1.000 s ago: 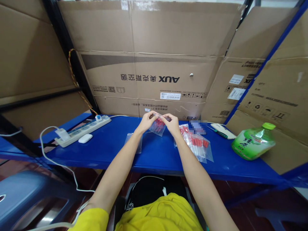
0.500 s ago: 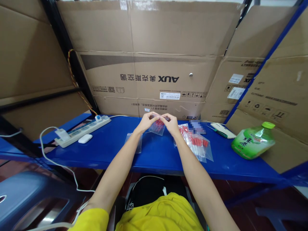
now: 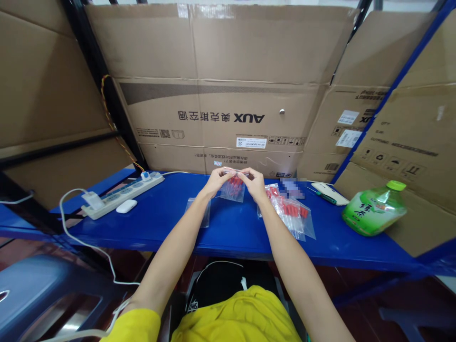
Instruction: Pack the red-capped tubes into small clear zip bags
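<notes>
Zip bag (image 3: 232,190): small, clear, with red pieces inside; held up just above the blue shelf (image 3: 171,223), between the two hands, hanging down from its top strip.
Long axis of top strip: runs left to right, from one hand's fingertips to the other's, roughly level.
Left hand (image 3: 215,181): closed in a narrow pinch on the left end of the strip; bag lies straight to its right and a little below the fingertips.
Right hand (image 3: 253,183): closed in the same narrow pinch on the right end; bag lies straight to its left and hangs below.
Nearer hand: neither; both touch the bag, one at each end, thumbs toward the body.
Red pieces: gathered in the lower part of the bag, below both pinches; exact kind too small to tell.
Empty clear bag (image 3: 199,210): flat on the shelf, below and just left of the left wrist.
Filled bags (image 3: 292,213): pile of clear bags with red pieces, flat on the shelf just right of the right wrist.
Green bottle (image 3: 374,209): on its side, well apart to the right of the right hand.
Power strip (image 3: 121,192): well apart to the left of the left hand, white earbud case (image 3: 126,205) just beside it.
Cardboard boxes (image 3: 228,114): standing behind both hands.
</notes>
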### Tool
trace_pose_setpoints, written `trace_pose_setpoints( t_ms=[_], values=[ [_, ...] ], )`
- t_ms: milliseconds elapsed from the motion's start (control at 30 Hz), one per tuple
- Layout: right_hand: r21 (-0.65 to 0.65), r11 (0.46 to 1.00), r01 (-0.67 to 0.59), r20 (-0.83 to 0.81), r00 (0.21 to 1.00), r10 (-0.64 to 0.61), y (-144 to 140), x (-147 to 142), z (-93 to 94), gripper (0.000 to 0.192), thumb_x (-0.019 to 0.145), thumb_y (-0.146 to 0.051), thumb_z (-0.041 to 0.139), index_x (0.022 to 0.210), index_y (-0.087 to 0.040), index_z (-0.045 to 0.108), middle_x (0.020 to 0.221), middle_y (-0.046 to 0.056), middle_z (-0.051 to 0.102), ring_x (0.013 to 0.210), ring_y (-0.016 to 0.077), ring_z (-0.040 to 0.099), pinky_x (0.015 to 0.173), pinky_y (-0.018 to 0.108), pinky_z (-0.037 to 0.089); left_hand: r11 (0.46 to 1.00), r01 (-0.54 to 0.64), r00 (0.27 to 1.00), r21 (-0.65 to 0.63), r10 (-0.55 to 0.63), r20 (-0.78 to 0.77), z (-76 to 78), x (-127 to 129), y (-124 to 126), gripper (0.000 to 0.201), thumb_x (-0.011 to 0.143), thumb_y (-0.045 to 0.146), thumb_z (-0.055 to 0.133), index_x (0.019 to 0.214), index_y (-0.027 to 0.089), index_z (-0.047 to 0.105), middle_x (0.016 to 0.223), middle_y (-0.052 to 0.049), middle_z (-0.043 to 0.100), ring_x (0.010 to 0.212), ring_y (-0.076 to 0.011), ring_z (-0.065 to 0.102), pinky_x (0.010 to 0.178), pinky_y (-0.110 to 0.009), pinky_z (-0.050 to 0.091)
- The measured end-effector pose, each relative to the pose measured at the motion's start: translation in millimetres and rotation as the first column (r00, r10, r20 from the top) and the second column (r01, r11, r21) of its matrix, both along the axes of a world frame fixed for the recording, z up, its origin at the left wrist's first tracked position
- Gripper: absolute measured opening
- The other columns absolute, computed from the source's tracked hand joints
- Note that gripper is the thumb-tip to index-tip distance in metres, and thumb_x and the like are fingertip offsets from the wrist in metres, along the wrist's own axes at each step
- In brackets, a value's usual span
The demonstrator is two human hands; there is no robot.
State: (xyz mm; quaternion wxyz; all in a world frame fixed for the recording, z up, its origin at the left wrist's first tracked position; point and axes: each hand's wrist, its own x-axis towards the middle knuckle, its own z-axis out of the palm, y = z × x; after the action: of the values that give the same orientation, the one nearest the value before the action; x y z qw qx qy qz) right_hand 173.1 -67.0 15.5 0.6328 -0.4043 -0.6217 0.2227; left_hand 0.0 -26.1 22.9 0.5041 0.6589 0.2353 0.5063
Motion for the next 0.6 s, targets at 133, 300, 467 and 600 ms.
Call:
trace_pose_setpoints(
  t_ms=[133,300,467,600],
  values=[
    [-0.004,0.999,-0.034,-0.033,0.999,0.034,0.2,-2.0,-0.4,0.031,0.08,-0.052,0.074,0.085,-0.021,0.074,0.085,0.005,0.075,0.081,0.0236,0.068,0.078,0.035,0.055,0.998,-0.014,0.999,0.059,0.016,-0.031,0.1,0.3,0.1,0.037,0.077,0.049,0.085,0.092,0.015,0.079,0.101,-0.011,0.078,0.091,-0.0213,0.071,0.087,-0.033,0.054],
    [-0.014,1.0,-0.014,-0.084,0.996,0.013,1.6,-3.6,-0.9,0.035,0.077,-0.055,0.076,0.084,-0.021,0.073,0.086,0.005,0.075,0.08,0.023,0.068,0.076,0.034,0.055,0.999,-0.043,0.999,0.026,0.043,-0.012,-0.5,1.0,0.7,0.041,0.076,0.05,0.085,0.095,0.014,0.079,0.095,-0.01,0.078,0.085,-0.0193,0.069,0.082,-0.031,0.053],
    [-0.017,1.0,-0.008,-0.114,0.993,0.006,3.3,-1.9,-2.3,0.035,0.075,-0.055,0.078,0.083,-0.021,0.072,0.082,0.004,0.074,0.075,0.0219,0.067,0.074,0.034,0.055,0.999,-0.032,0.999,-0.006,0.032,-0.003,1.4,1.6,-2.3,0.045,0.074,0.052,0.086,0.096,0.013,0.079,0.094,-0.01,0.078,0.085,-0.0203,0.07,0.083,-0.032,0.053],
    [-0.02,1.0,0.006,-0.094,0.996,-0.008,3.3,-1.6,-2.0,0.037,0.075,-0.057,0.078,0.082,-0.021,0.073,0.083,0.005,0.075,0.078,0.0231,0.068,0.075,0.035,0.055,0.999,-0.038,0.999,-0.017,0.038,0.003,2.4,2.9,-3.6,0.046,0.073,0.052,0.086,0.095,0.012,0.079,0.093,-0.01,0.078,0.084,-0.0201,0.069,0.082,-0.032,0.053]
  ],
)
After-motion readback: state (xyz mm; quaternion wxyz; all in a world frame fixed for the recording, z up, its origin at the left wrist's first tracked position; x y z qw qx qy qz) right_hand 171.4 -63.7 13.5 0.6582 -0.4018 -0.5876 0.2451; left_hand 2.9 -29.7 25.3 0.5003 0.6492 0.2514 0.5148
